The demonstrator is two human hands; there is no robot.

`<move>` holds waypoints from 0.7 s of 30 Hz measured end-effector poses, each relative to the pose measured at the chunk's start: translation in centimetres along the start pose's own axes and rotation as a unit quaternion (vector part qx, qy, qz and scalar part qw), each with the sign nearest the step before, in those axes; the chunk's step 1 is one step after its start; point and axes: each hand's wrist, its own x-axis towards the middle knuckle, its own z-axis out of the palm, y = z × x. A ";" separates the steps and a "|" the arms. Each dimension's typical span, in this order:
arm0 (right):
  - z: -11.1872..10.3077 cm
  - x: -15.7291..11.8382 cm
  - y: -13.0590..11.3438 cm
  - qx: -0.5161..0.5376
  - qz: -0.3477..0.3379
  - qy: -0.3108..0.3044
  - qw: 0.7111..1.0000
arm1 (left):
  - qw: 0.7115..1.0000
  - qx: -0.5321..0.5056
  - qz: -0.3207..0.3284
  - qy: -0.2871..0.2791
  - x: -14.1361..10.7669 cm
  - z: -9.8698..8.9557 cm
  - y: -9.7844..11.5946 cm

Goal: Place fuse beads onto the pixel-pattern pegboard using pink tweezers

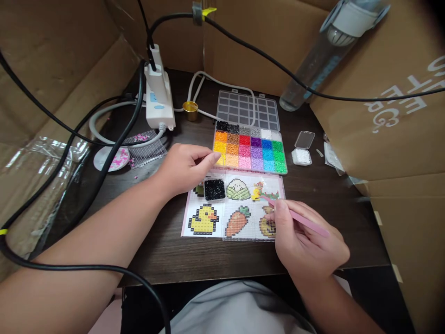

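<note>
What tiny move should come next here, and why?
Perhaps the right hand should gently steady the pink tweezers over the upper-right figure on the pattern sheet: their tips point at its yellow part, though whether they touch it is too small to tell.

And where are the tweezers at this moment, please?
In the head view, the tweezers are right of centre, held in the right hand, tips over the pattern sheet.

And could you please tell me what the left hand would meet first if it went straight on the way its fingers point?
Probably the bead box, beside its yellow beads; the left hand overlaps that side in this view, though whether it touches is unclear.
</note>
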 end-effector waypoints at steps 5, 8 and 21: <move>2.0 1.2 -2.7 0.099 0.084 -0.017 0.991 | 0.999 0.040 0.036 -0.006 -0.1 0.1 -0.3; 3.8 1.4 -3.6 0.173 0.151 -0.029 0.973 | 0.998 0.043 0.048 -0.014 -0.1 0.0 -0.3; 4.7 1.5 -2.6 0.247 0.325 -0.095 0.908 | 0.997 0.039 0.058 -0.013 -0.1 0.0 -0.3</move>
